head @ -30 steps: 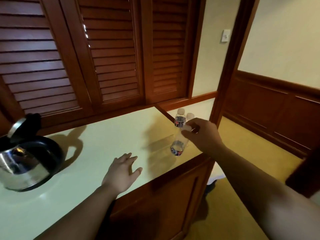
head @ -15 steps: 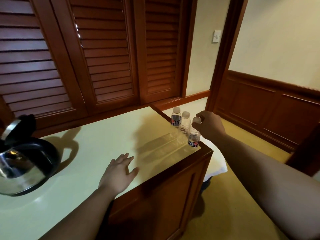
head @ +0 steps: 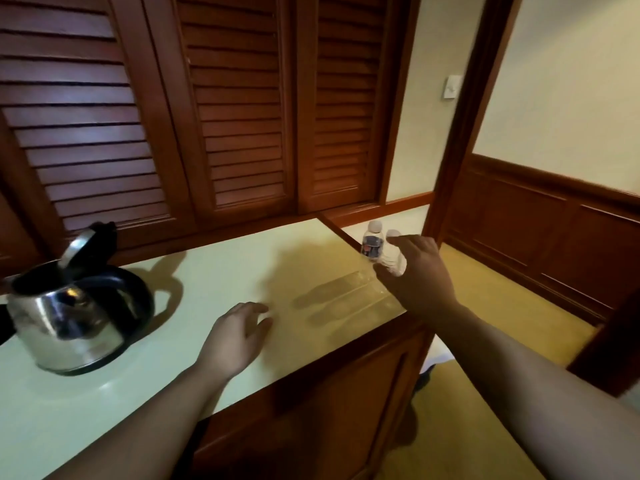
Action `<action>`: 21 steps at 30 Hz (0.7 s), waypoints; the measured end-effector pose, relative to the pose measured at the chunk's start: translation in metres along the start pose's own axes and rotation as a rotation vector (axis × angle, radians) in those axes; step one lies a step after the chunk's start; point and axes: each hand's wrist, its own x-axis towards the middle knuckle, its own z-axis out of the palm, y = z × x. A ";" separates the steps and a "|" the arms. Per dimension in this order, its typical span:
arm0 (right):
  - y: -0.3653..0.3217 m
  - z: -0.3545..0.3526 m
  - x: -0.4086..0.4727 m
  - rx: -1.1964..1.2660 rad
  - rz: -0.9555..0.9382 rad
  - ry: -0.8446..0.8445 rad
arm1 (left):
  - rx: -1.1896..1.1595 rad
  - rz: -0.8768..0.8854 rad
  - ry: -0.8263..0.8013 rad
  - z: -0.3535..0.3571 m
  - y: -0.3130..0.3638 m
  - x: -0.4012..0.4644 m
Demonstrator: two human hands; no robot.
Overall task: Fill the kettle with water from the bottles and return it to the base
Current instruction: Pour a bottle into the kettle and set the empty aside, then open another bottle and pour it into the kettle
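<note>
While lid-up, kettle (head: 65, 317) interior looks dark.

A pale green desk (head: 214, 271) with a glossy top fills the lower left, running from 9 o'clock toward the centre. Its front, at 6 o'clock, is a reddish-brown wooden cabinet panel (head: 311, 420). Behind it, from 10 to 12 o'clock, stand dark wooden louvered doors (head: 239, 109) with horizontal slats. At 1 o'clock a white wall switch (head: 453, 86) sits on a cream wall (head: 412, 133), just beside a wooden door frame (head: 474, 109). At 3 o'clock, wooden wainscot panelling (head: 554, 230) lines the lower wall, under cream paint. A yellowish floor (head: 512, 306) runs below it toward 4 o'clock.
</note>
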 end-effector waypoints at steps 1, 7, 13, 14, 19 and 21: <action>-0.015 0.006 -0.009 0.048 -0.020 -0.015 | -0.003 0.010 0.024 -0.010 -0.005 -0.006; -0.106 0.073 -0.046 0.200 -0.158 -0.223 | 0.001 -0.024 0.147 -0.073 -0.052 -0.061; -0.211 0.144 -0.090 0.270 -0.319 -0.475 | 0.002 -0.227 0.216 -0.139 -0.109 -0.141; -0.228 0.155 -0.099 0.274 -0.342 -0.499 | 0.007 -0.256 0.212 -0.149 -0.122 -0.153; -0.307 0.200 -0.139 0.265 -0.425 -0.629 | 0.160 -0.337 0.195 -0.195 -0.172 -0.210; -0.333 0.215 -0.151 0.266 -0.472 -0.681 | 0.180 -0.380 0.216 -0.213 -0.185 -0.230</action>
